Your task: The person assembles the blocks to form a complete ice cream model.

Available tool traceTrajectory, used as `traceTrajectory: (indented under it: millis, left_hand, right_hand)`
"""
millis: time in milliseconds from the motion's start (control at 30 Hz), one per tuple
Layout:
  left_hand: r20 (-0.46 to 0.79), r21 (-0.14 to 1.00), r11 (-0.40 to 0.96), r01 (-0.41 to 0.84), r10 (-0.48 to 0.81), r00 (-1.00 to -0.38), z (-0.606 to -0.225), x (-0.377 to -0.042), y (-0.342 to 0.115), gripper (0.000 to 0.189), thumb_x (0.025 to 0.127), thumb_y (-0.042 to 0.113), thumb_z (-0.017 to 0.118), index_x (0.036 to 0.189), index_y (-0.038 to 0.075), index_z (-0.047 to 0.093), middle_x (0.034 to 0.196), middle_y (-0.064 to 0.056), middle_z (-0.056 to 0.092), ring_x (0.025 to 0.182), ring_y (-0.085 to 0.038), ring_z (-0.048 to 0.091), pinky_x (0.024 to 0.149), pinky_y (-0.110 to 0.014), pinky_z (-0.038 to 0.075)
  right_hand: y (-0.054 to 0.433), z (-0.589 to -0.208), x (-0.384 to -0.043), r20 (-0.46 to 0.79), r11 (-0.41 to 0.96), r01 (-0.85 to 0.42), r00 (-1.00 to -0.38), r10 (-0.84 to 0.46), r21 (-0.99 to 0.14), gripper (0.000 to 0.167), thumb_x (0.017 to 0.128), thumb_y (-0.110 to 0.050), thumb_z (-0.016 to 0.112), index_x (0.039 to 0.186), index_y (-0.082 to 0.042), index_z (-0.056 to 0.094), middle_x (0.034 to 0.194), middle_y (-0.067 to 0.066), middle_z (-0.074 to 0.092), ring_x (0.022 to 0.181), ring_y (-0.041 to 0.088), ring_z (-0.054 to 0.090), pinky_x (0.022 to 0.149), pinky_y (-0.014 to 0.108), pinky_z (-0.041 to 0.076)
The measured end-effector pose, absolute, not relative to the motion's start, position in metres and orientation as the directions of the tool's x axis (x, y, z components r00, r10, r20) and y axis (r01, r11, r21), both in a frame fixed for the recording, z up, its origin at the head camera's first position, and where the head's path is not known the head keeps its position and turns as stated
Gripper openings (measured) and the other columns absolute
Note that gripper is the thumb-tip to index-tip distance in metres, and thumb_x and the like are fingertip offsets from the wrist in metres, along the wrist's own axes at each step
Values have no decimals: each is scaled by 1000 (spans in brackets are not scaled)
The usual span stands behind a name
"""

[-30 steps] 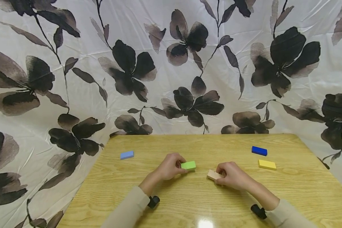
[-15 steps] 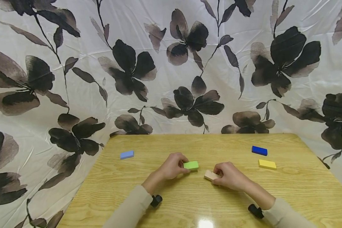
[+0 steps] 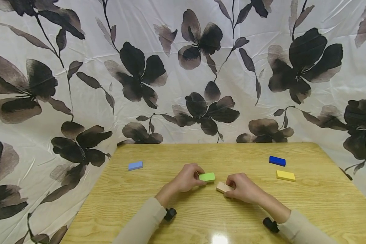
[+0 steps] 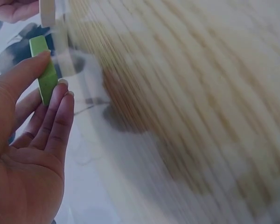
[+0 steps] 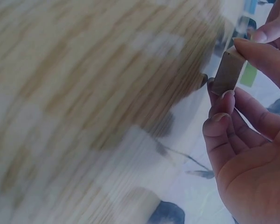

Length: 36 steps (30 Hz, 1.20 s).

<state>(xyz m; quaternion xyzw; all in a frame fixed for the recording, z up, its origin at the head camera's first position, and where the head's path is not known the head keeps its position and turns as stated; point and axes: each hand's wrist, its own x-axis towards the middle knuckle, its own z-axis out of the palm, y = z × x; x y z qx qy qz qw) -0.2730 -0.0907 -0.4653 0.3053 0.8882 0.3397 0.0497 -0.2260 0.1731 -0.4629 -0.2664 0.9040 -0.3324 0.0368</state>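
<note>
Left hand (image 3: pixel 186 179): fingers pinch the green block (image 3: pixel 207 177). Right hand (image 3: pixel 244 189): fingers pinch the beige block (image 3: pixel 222 187). At the frame's lower centre, the gap between them has narrowed, leaving both blocks near but apart.

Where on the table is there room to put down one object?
The table is bare at the far side, between the light blue block and the dark blue block, and nearer, between the black wrist cameras. Crowded: the middle, where left hand and right hand hold green block and beige block close together.
</note>
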Motion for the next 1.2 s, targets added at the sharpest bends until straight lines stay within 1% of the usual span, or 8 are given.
traceTrajectory:
  millis: [300, 467, 867, 1067, 1200]
  left_hand:
    - [104, 625, 598, 502, 574, -812, -468, -276, -83, 26, 86, 15, 85, 109, 4, 77, 94, 0, 63, 74, -4, 58, 67, -19, 51]
    - [100, 628, 599, 497, 572, -814, -466, -276, -79, 27, 86, 14, 85, 109, 3, 76, 94, -2, 63, 74, -6, 58, 67, -19, 51]
    - [66, 621, 614, 487, 579, -813, -467, -279, -72, 29, 86, 13, 85, 110, 2, 75, 96, -2, 63, 74, -3, 58, 66, -19, 51]
    - [67, 626, 600, 497, 594, -802, -468, -281, -67, 26, 84, 11, 86, 106, 1, 76, 94, -4, 64, 72, -3, 58, 66, -18, 51]
    - [63, 623, 595, 507, 608, -792, -470, -281, -64, 25, 84, 11, 86, 104, 1, 76, 92, -3, 63, 71, -2, 57, 65, -17, 51]
  right_hand:
    - [167, -463, -227, 92, 634, -451, -852, -515, -628, 19, 82, -17, 86, 86, -10, 69, 75, -7, 60, 65, 6, 50, 58, 24, 43]
    - [163, -461, -227, 96, 636, -445, -857, -506, -631, 19, 82, -16, 86, 85, -10, 69, 76, -6, 62, 66, 7, 51, 59, 24, 44]
    - [158, -462, -226, 96, 650, -441, -864, -495, -618, 19, 81, -15, 86, 81, -11, 67, 77, -6, 62, 67, 8, 51, 61, 24, 44]
    - [155, -465, -225, 98, 657, -437, -868, -486, -614, 19, 81, -15, 86, 81, -10, 67, 76, -5, 61, 66, 9, 50, 60, 25, 44]
    - [153, -468, -223, 81, 667, -416, -877, -473, -618, 22, 81, -16, 86, 80, -9, 66, 77, -2, 58, 66, 11, 48, 59, 25, 41]
